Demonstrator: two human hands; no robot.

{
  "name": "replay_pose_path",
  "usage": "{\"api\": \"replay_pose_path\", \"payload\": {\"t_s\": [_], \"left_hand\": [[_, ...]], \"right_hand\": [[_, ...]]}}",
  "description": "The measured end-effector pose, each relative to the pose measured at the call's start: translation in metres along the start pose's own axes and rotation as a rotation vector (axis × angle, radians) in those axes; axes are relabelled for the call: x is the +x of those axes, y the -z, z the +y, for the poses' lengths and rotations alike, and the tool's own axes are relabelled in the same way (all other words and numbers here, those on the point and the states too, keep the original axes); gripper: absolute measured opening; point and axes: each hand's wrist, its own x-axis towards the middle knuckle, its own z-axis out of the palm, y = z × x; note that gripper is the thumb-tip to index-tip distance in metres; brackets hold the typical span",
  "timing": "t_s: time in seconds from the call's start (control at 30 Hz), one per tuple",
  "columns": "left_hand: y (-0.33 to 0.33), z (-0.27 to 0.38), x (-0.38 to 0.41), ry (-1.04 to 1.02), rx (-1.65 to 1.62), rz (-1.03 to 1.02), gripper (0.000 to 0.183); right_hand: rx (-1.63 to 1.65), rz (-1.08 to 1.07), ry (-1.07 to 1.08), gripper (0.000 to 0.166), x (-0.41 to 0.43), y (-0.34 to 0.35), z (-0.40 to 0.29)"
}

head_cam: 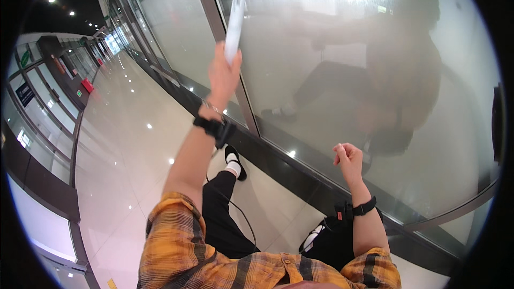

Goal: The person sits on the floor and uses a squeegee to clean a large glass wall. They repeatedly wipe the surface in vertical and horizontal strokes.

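Note:
My left hand (225, 75) grips the handle of a white window squeegee (237, 24), raised at the upper middle of the view. The squeegee's wide head lies at or close to a large glass pane (289, 76), beside a brown vertical frame bar (225, 36); contact cannot be told. Much of this pane looks hazy, with fine vertical streaks near the bright patch at the top. Lower right, my right hand (348, 158) hovers in front of the glass with its fingers curled in. Nothing shows in it. Both wrists wear black strapped devices.
A dark base ledge (281, 168) runs under the glass. Shiny tiled floor (132, 128) stretches down a corridor to the left, past glass doors (52, 92) and a red box (87, 85) by the far wall. A thin black cable (243, 212) hangs across my leg.

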Motion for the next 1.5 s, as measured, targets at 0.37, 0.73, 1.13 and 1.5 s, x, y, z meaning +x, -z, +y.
{"api": "replay_pose_path", "payload": {"t_s": [0.37,0.73,1.13,1.5], "left_hand": [[0.049,0.045,0.182,-0.021,0.285,-0.156,0.034],[-0.018,-0.073,0.014,0.011,0.491,-0.233,0.038],[-0.071,-0.133,-0.167,0.335,0.474,-0.465,0.037],[-0.115,-0.148,-0.323,0.766,0.283,-0.664,0.027]], "right_hand": [[0.001,0.003,0.007,0.026,0.006,-0.001,-0.012],[0.066,0.003,-0.007,0.026,0.001,0.000,-0.016],[-0.049,-0.059,-0.066,0.026,0.007,-0.015,-0.015],[-0.115,-0.137,-0.134,0.023,0.012,-0.035,-0.020]]}}
